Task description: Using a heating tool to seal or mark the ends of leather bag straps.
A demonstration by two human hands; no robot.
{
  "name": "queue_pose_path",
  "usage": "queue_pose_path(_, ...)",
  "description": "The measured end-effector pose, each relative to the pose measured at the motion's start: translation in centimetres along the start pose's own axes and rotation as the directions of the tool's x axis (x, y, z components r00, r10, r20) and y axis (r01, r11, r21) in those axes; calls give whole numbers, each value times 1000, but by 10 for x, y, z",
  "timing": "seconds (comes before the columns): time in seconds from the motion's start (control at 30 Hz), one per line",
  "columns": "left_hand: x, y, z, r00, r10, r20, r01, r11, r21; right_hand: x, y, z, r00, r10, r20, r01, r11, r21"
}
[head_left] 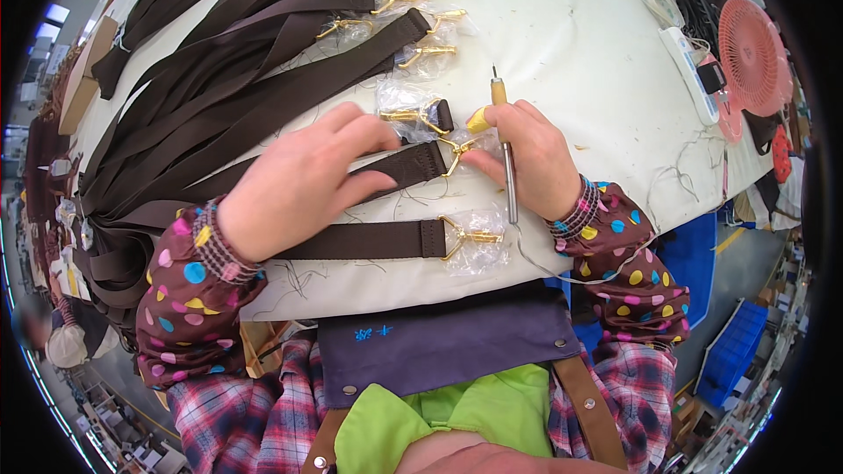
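My right hand (pixel 531 158) is closed around a slim pen-shaped tool (pixel 509 180) with a dark thin tip, a tan collar and a metal shaft trailing a cord. Yellow wrapping covers one of its fingertips. The right thumb touches the gold metal hook (pixel 456 151) on the end of a dark brown webbing strap (pixel 408 167). On that strap lies the thumb of my left hand (pixel 307 171); its thumb and index finger are spread apart. Nearer me lies another brown strap (pixel 360 240), its gold hook (pixel 474 237) in clear plastic.
Several brown straps (pixel 255 79) with plastic-wrapped gold hooks spread over the white tabletop (pixel 588 53). At the right stand a pink fan (pixel 753 57) and a white power strip (pixel 689 75). Loose threads lie near the front edge. A blue crate (pixel 733 351) is on the floor.
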State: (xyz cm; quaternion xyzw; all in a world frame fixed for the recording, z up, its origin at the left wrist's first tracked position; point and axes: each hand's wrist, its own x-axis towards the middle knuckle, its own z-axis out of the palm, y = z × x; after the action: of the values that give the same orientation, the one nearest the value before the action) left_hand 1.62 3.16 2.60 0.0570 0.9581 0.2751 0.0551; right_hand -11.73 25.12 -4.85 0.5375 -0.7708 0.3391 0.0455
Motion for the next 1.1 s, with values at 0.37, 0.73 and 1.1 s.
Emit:
queue_pose_path(0.37,18,-18,52,993,112,-34,-116,978,-174,5,-5,-14,996,27,-88,-20,996,85)
queue_pose_path(0.73,17,-20,45,997,74,19,-61,924,-378,15,-22,3,978,188,93,-202,726,657)
queue_pose_path(1.1,16,-22,49,991,119,-66,-135,922,-362,13,-28,9,932,310,186,-361,764,534)
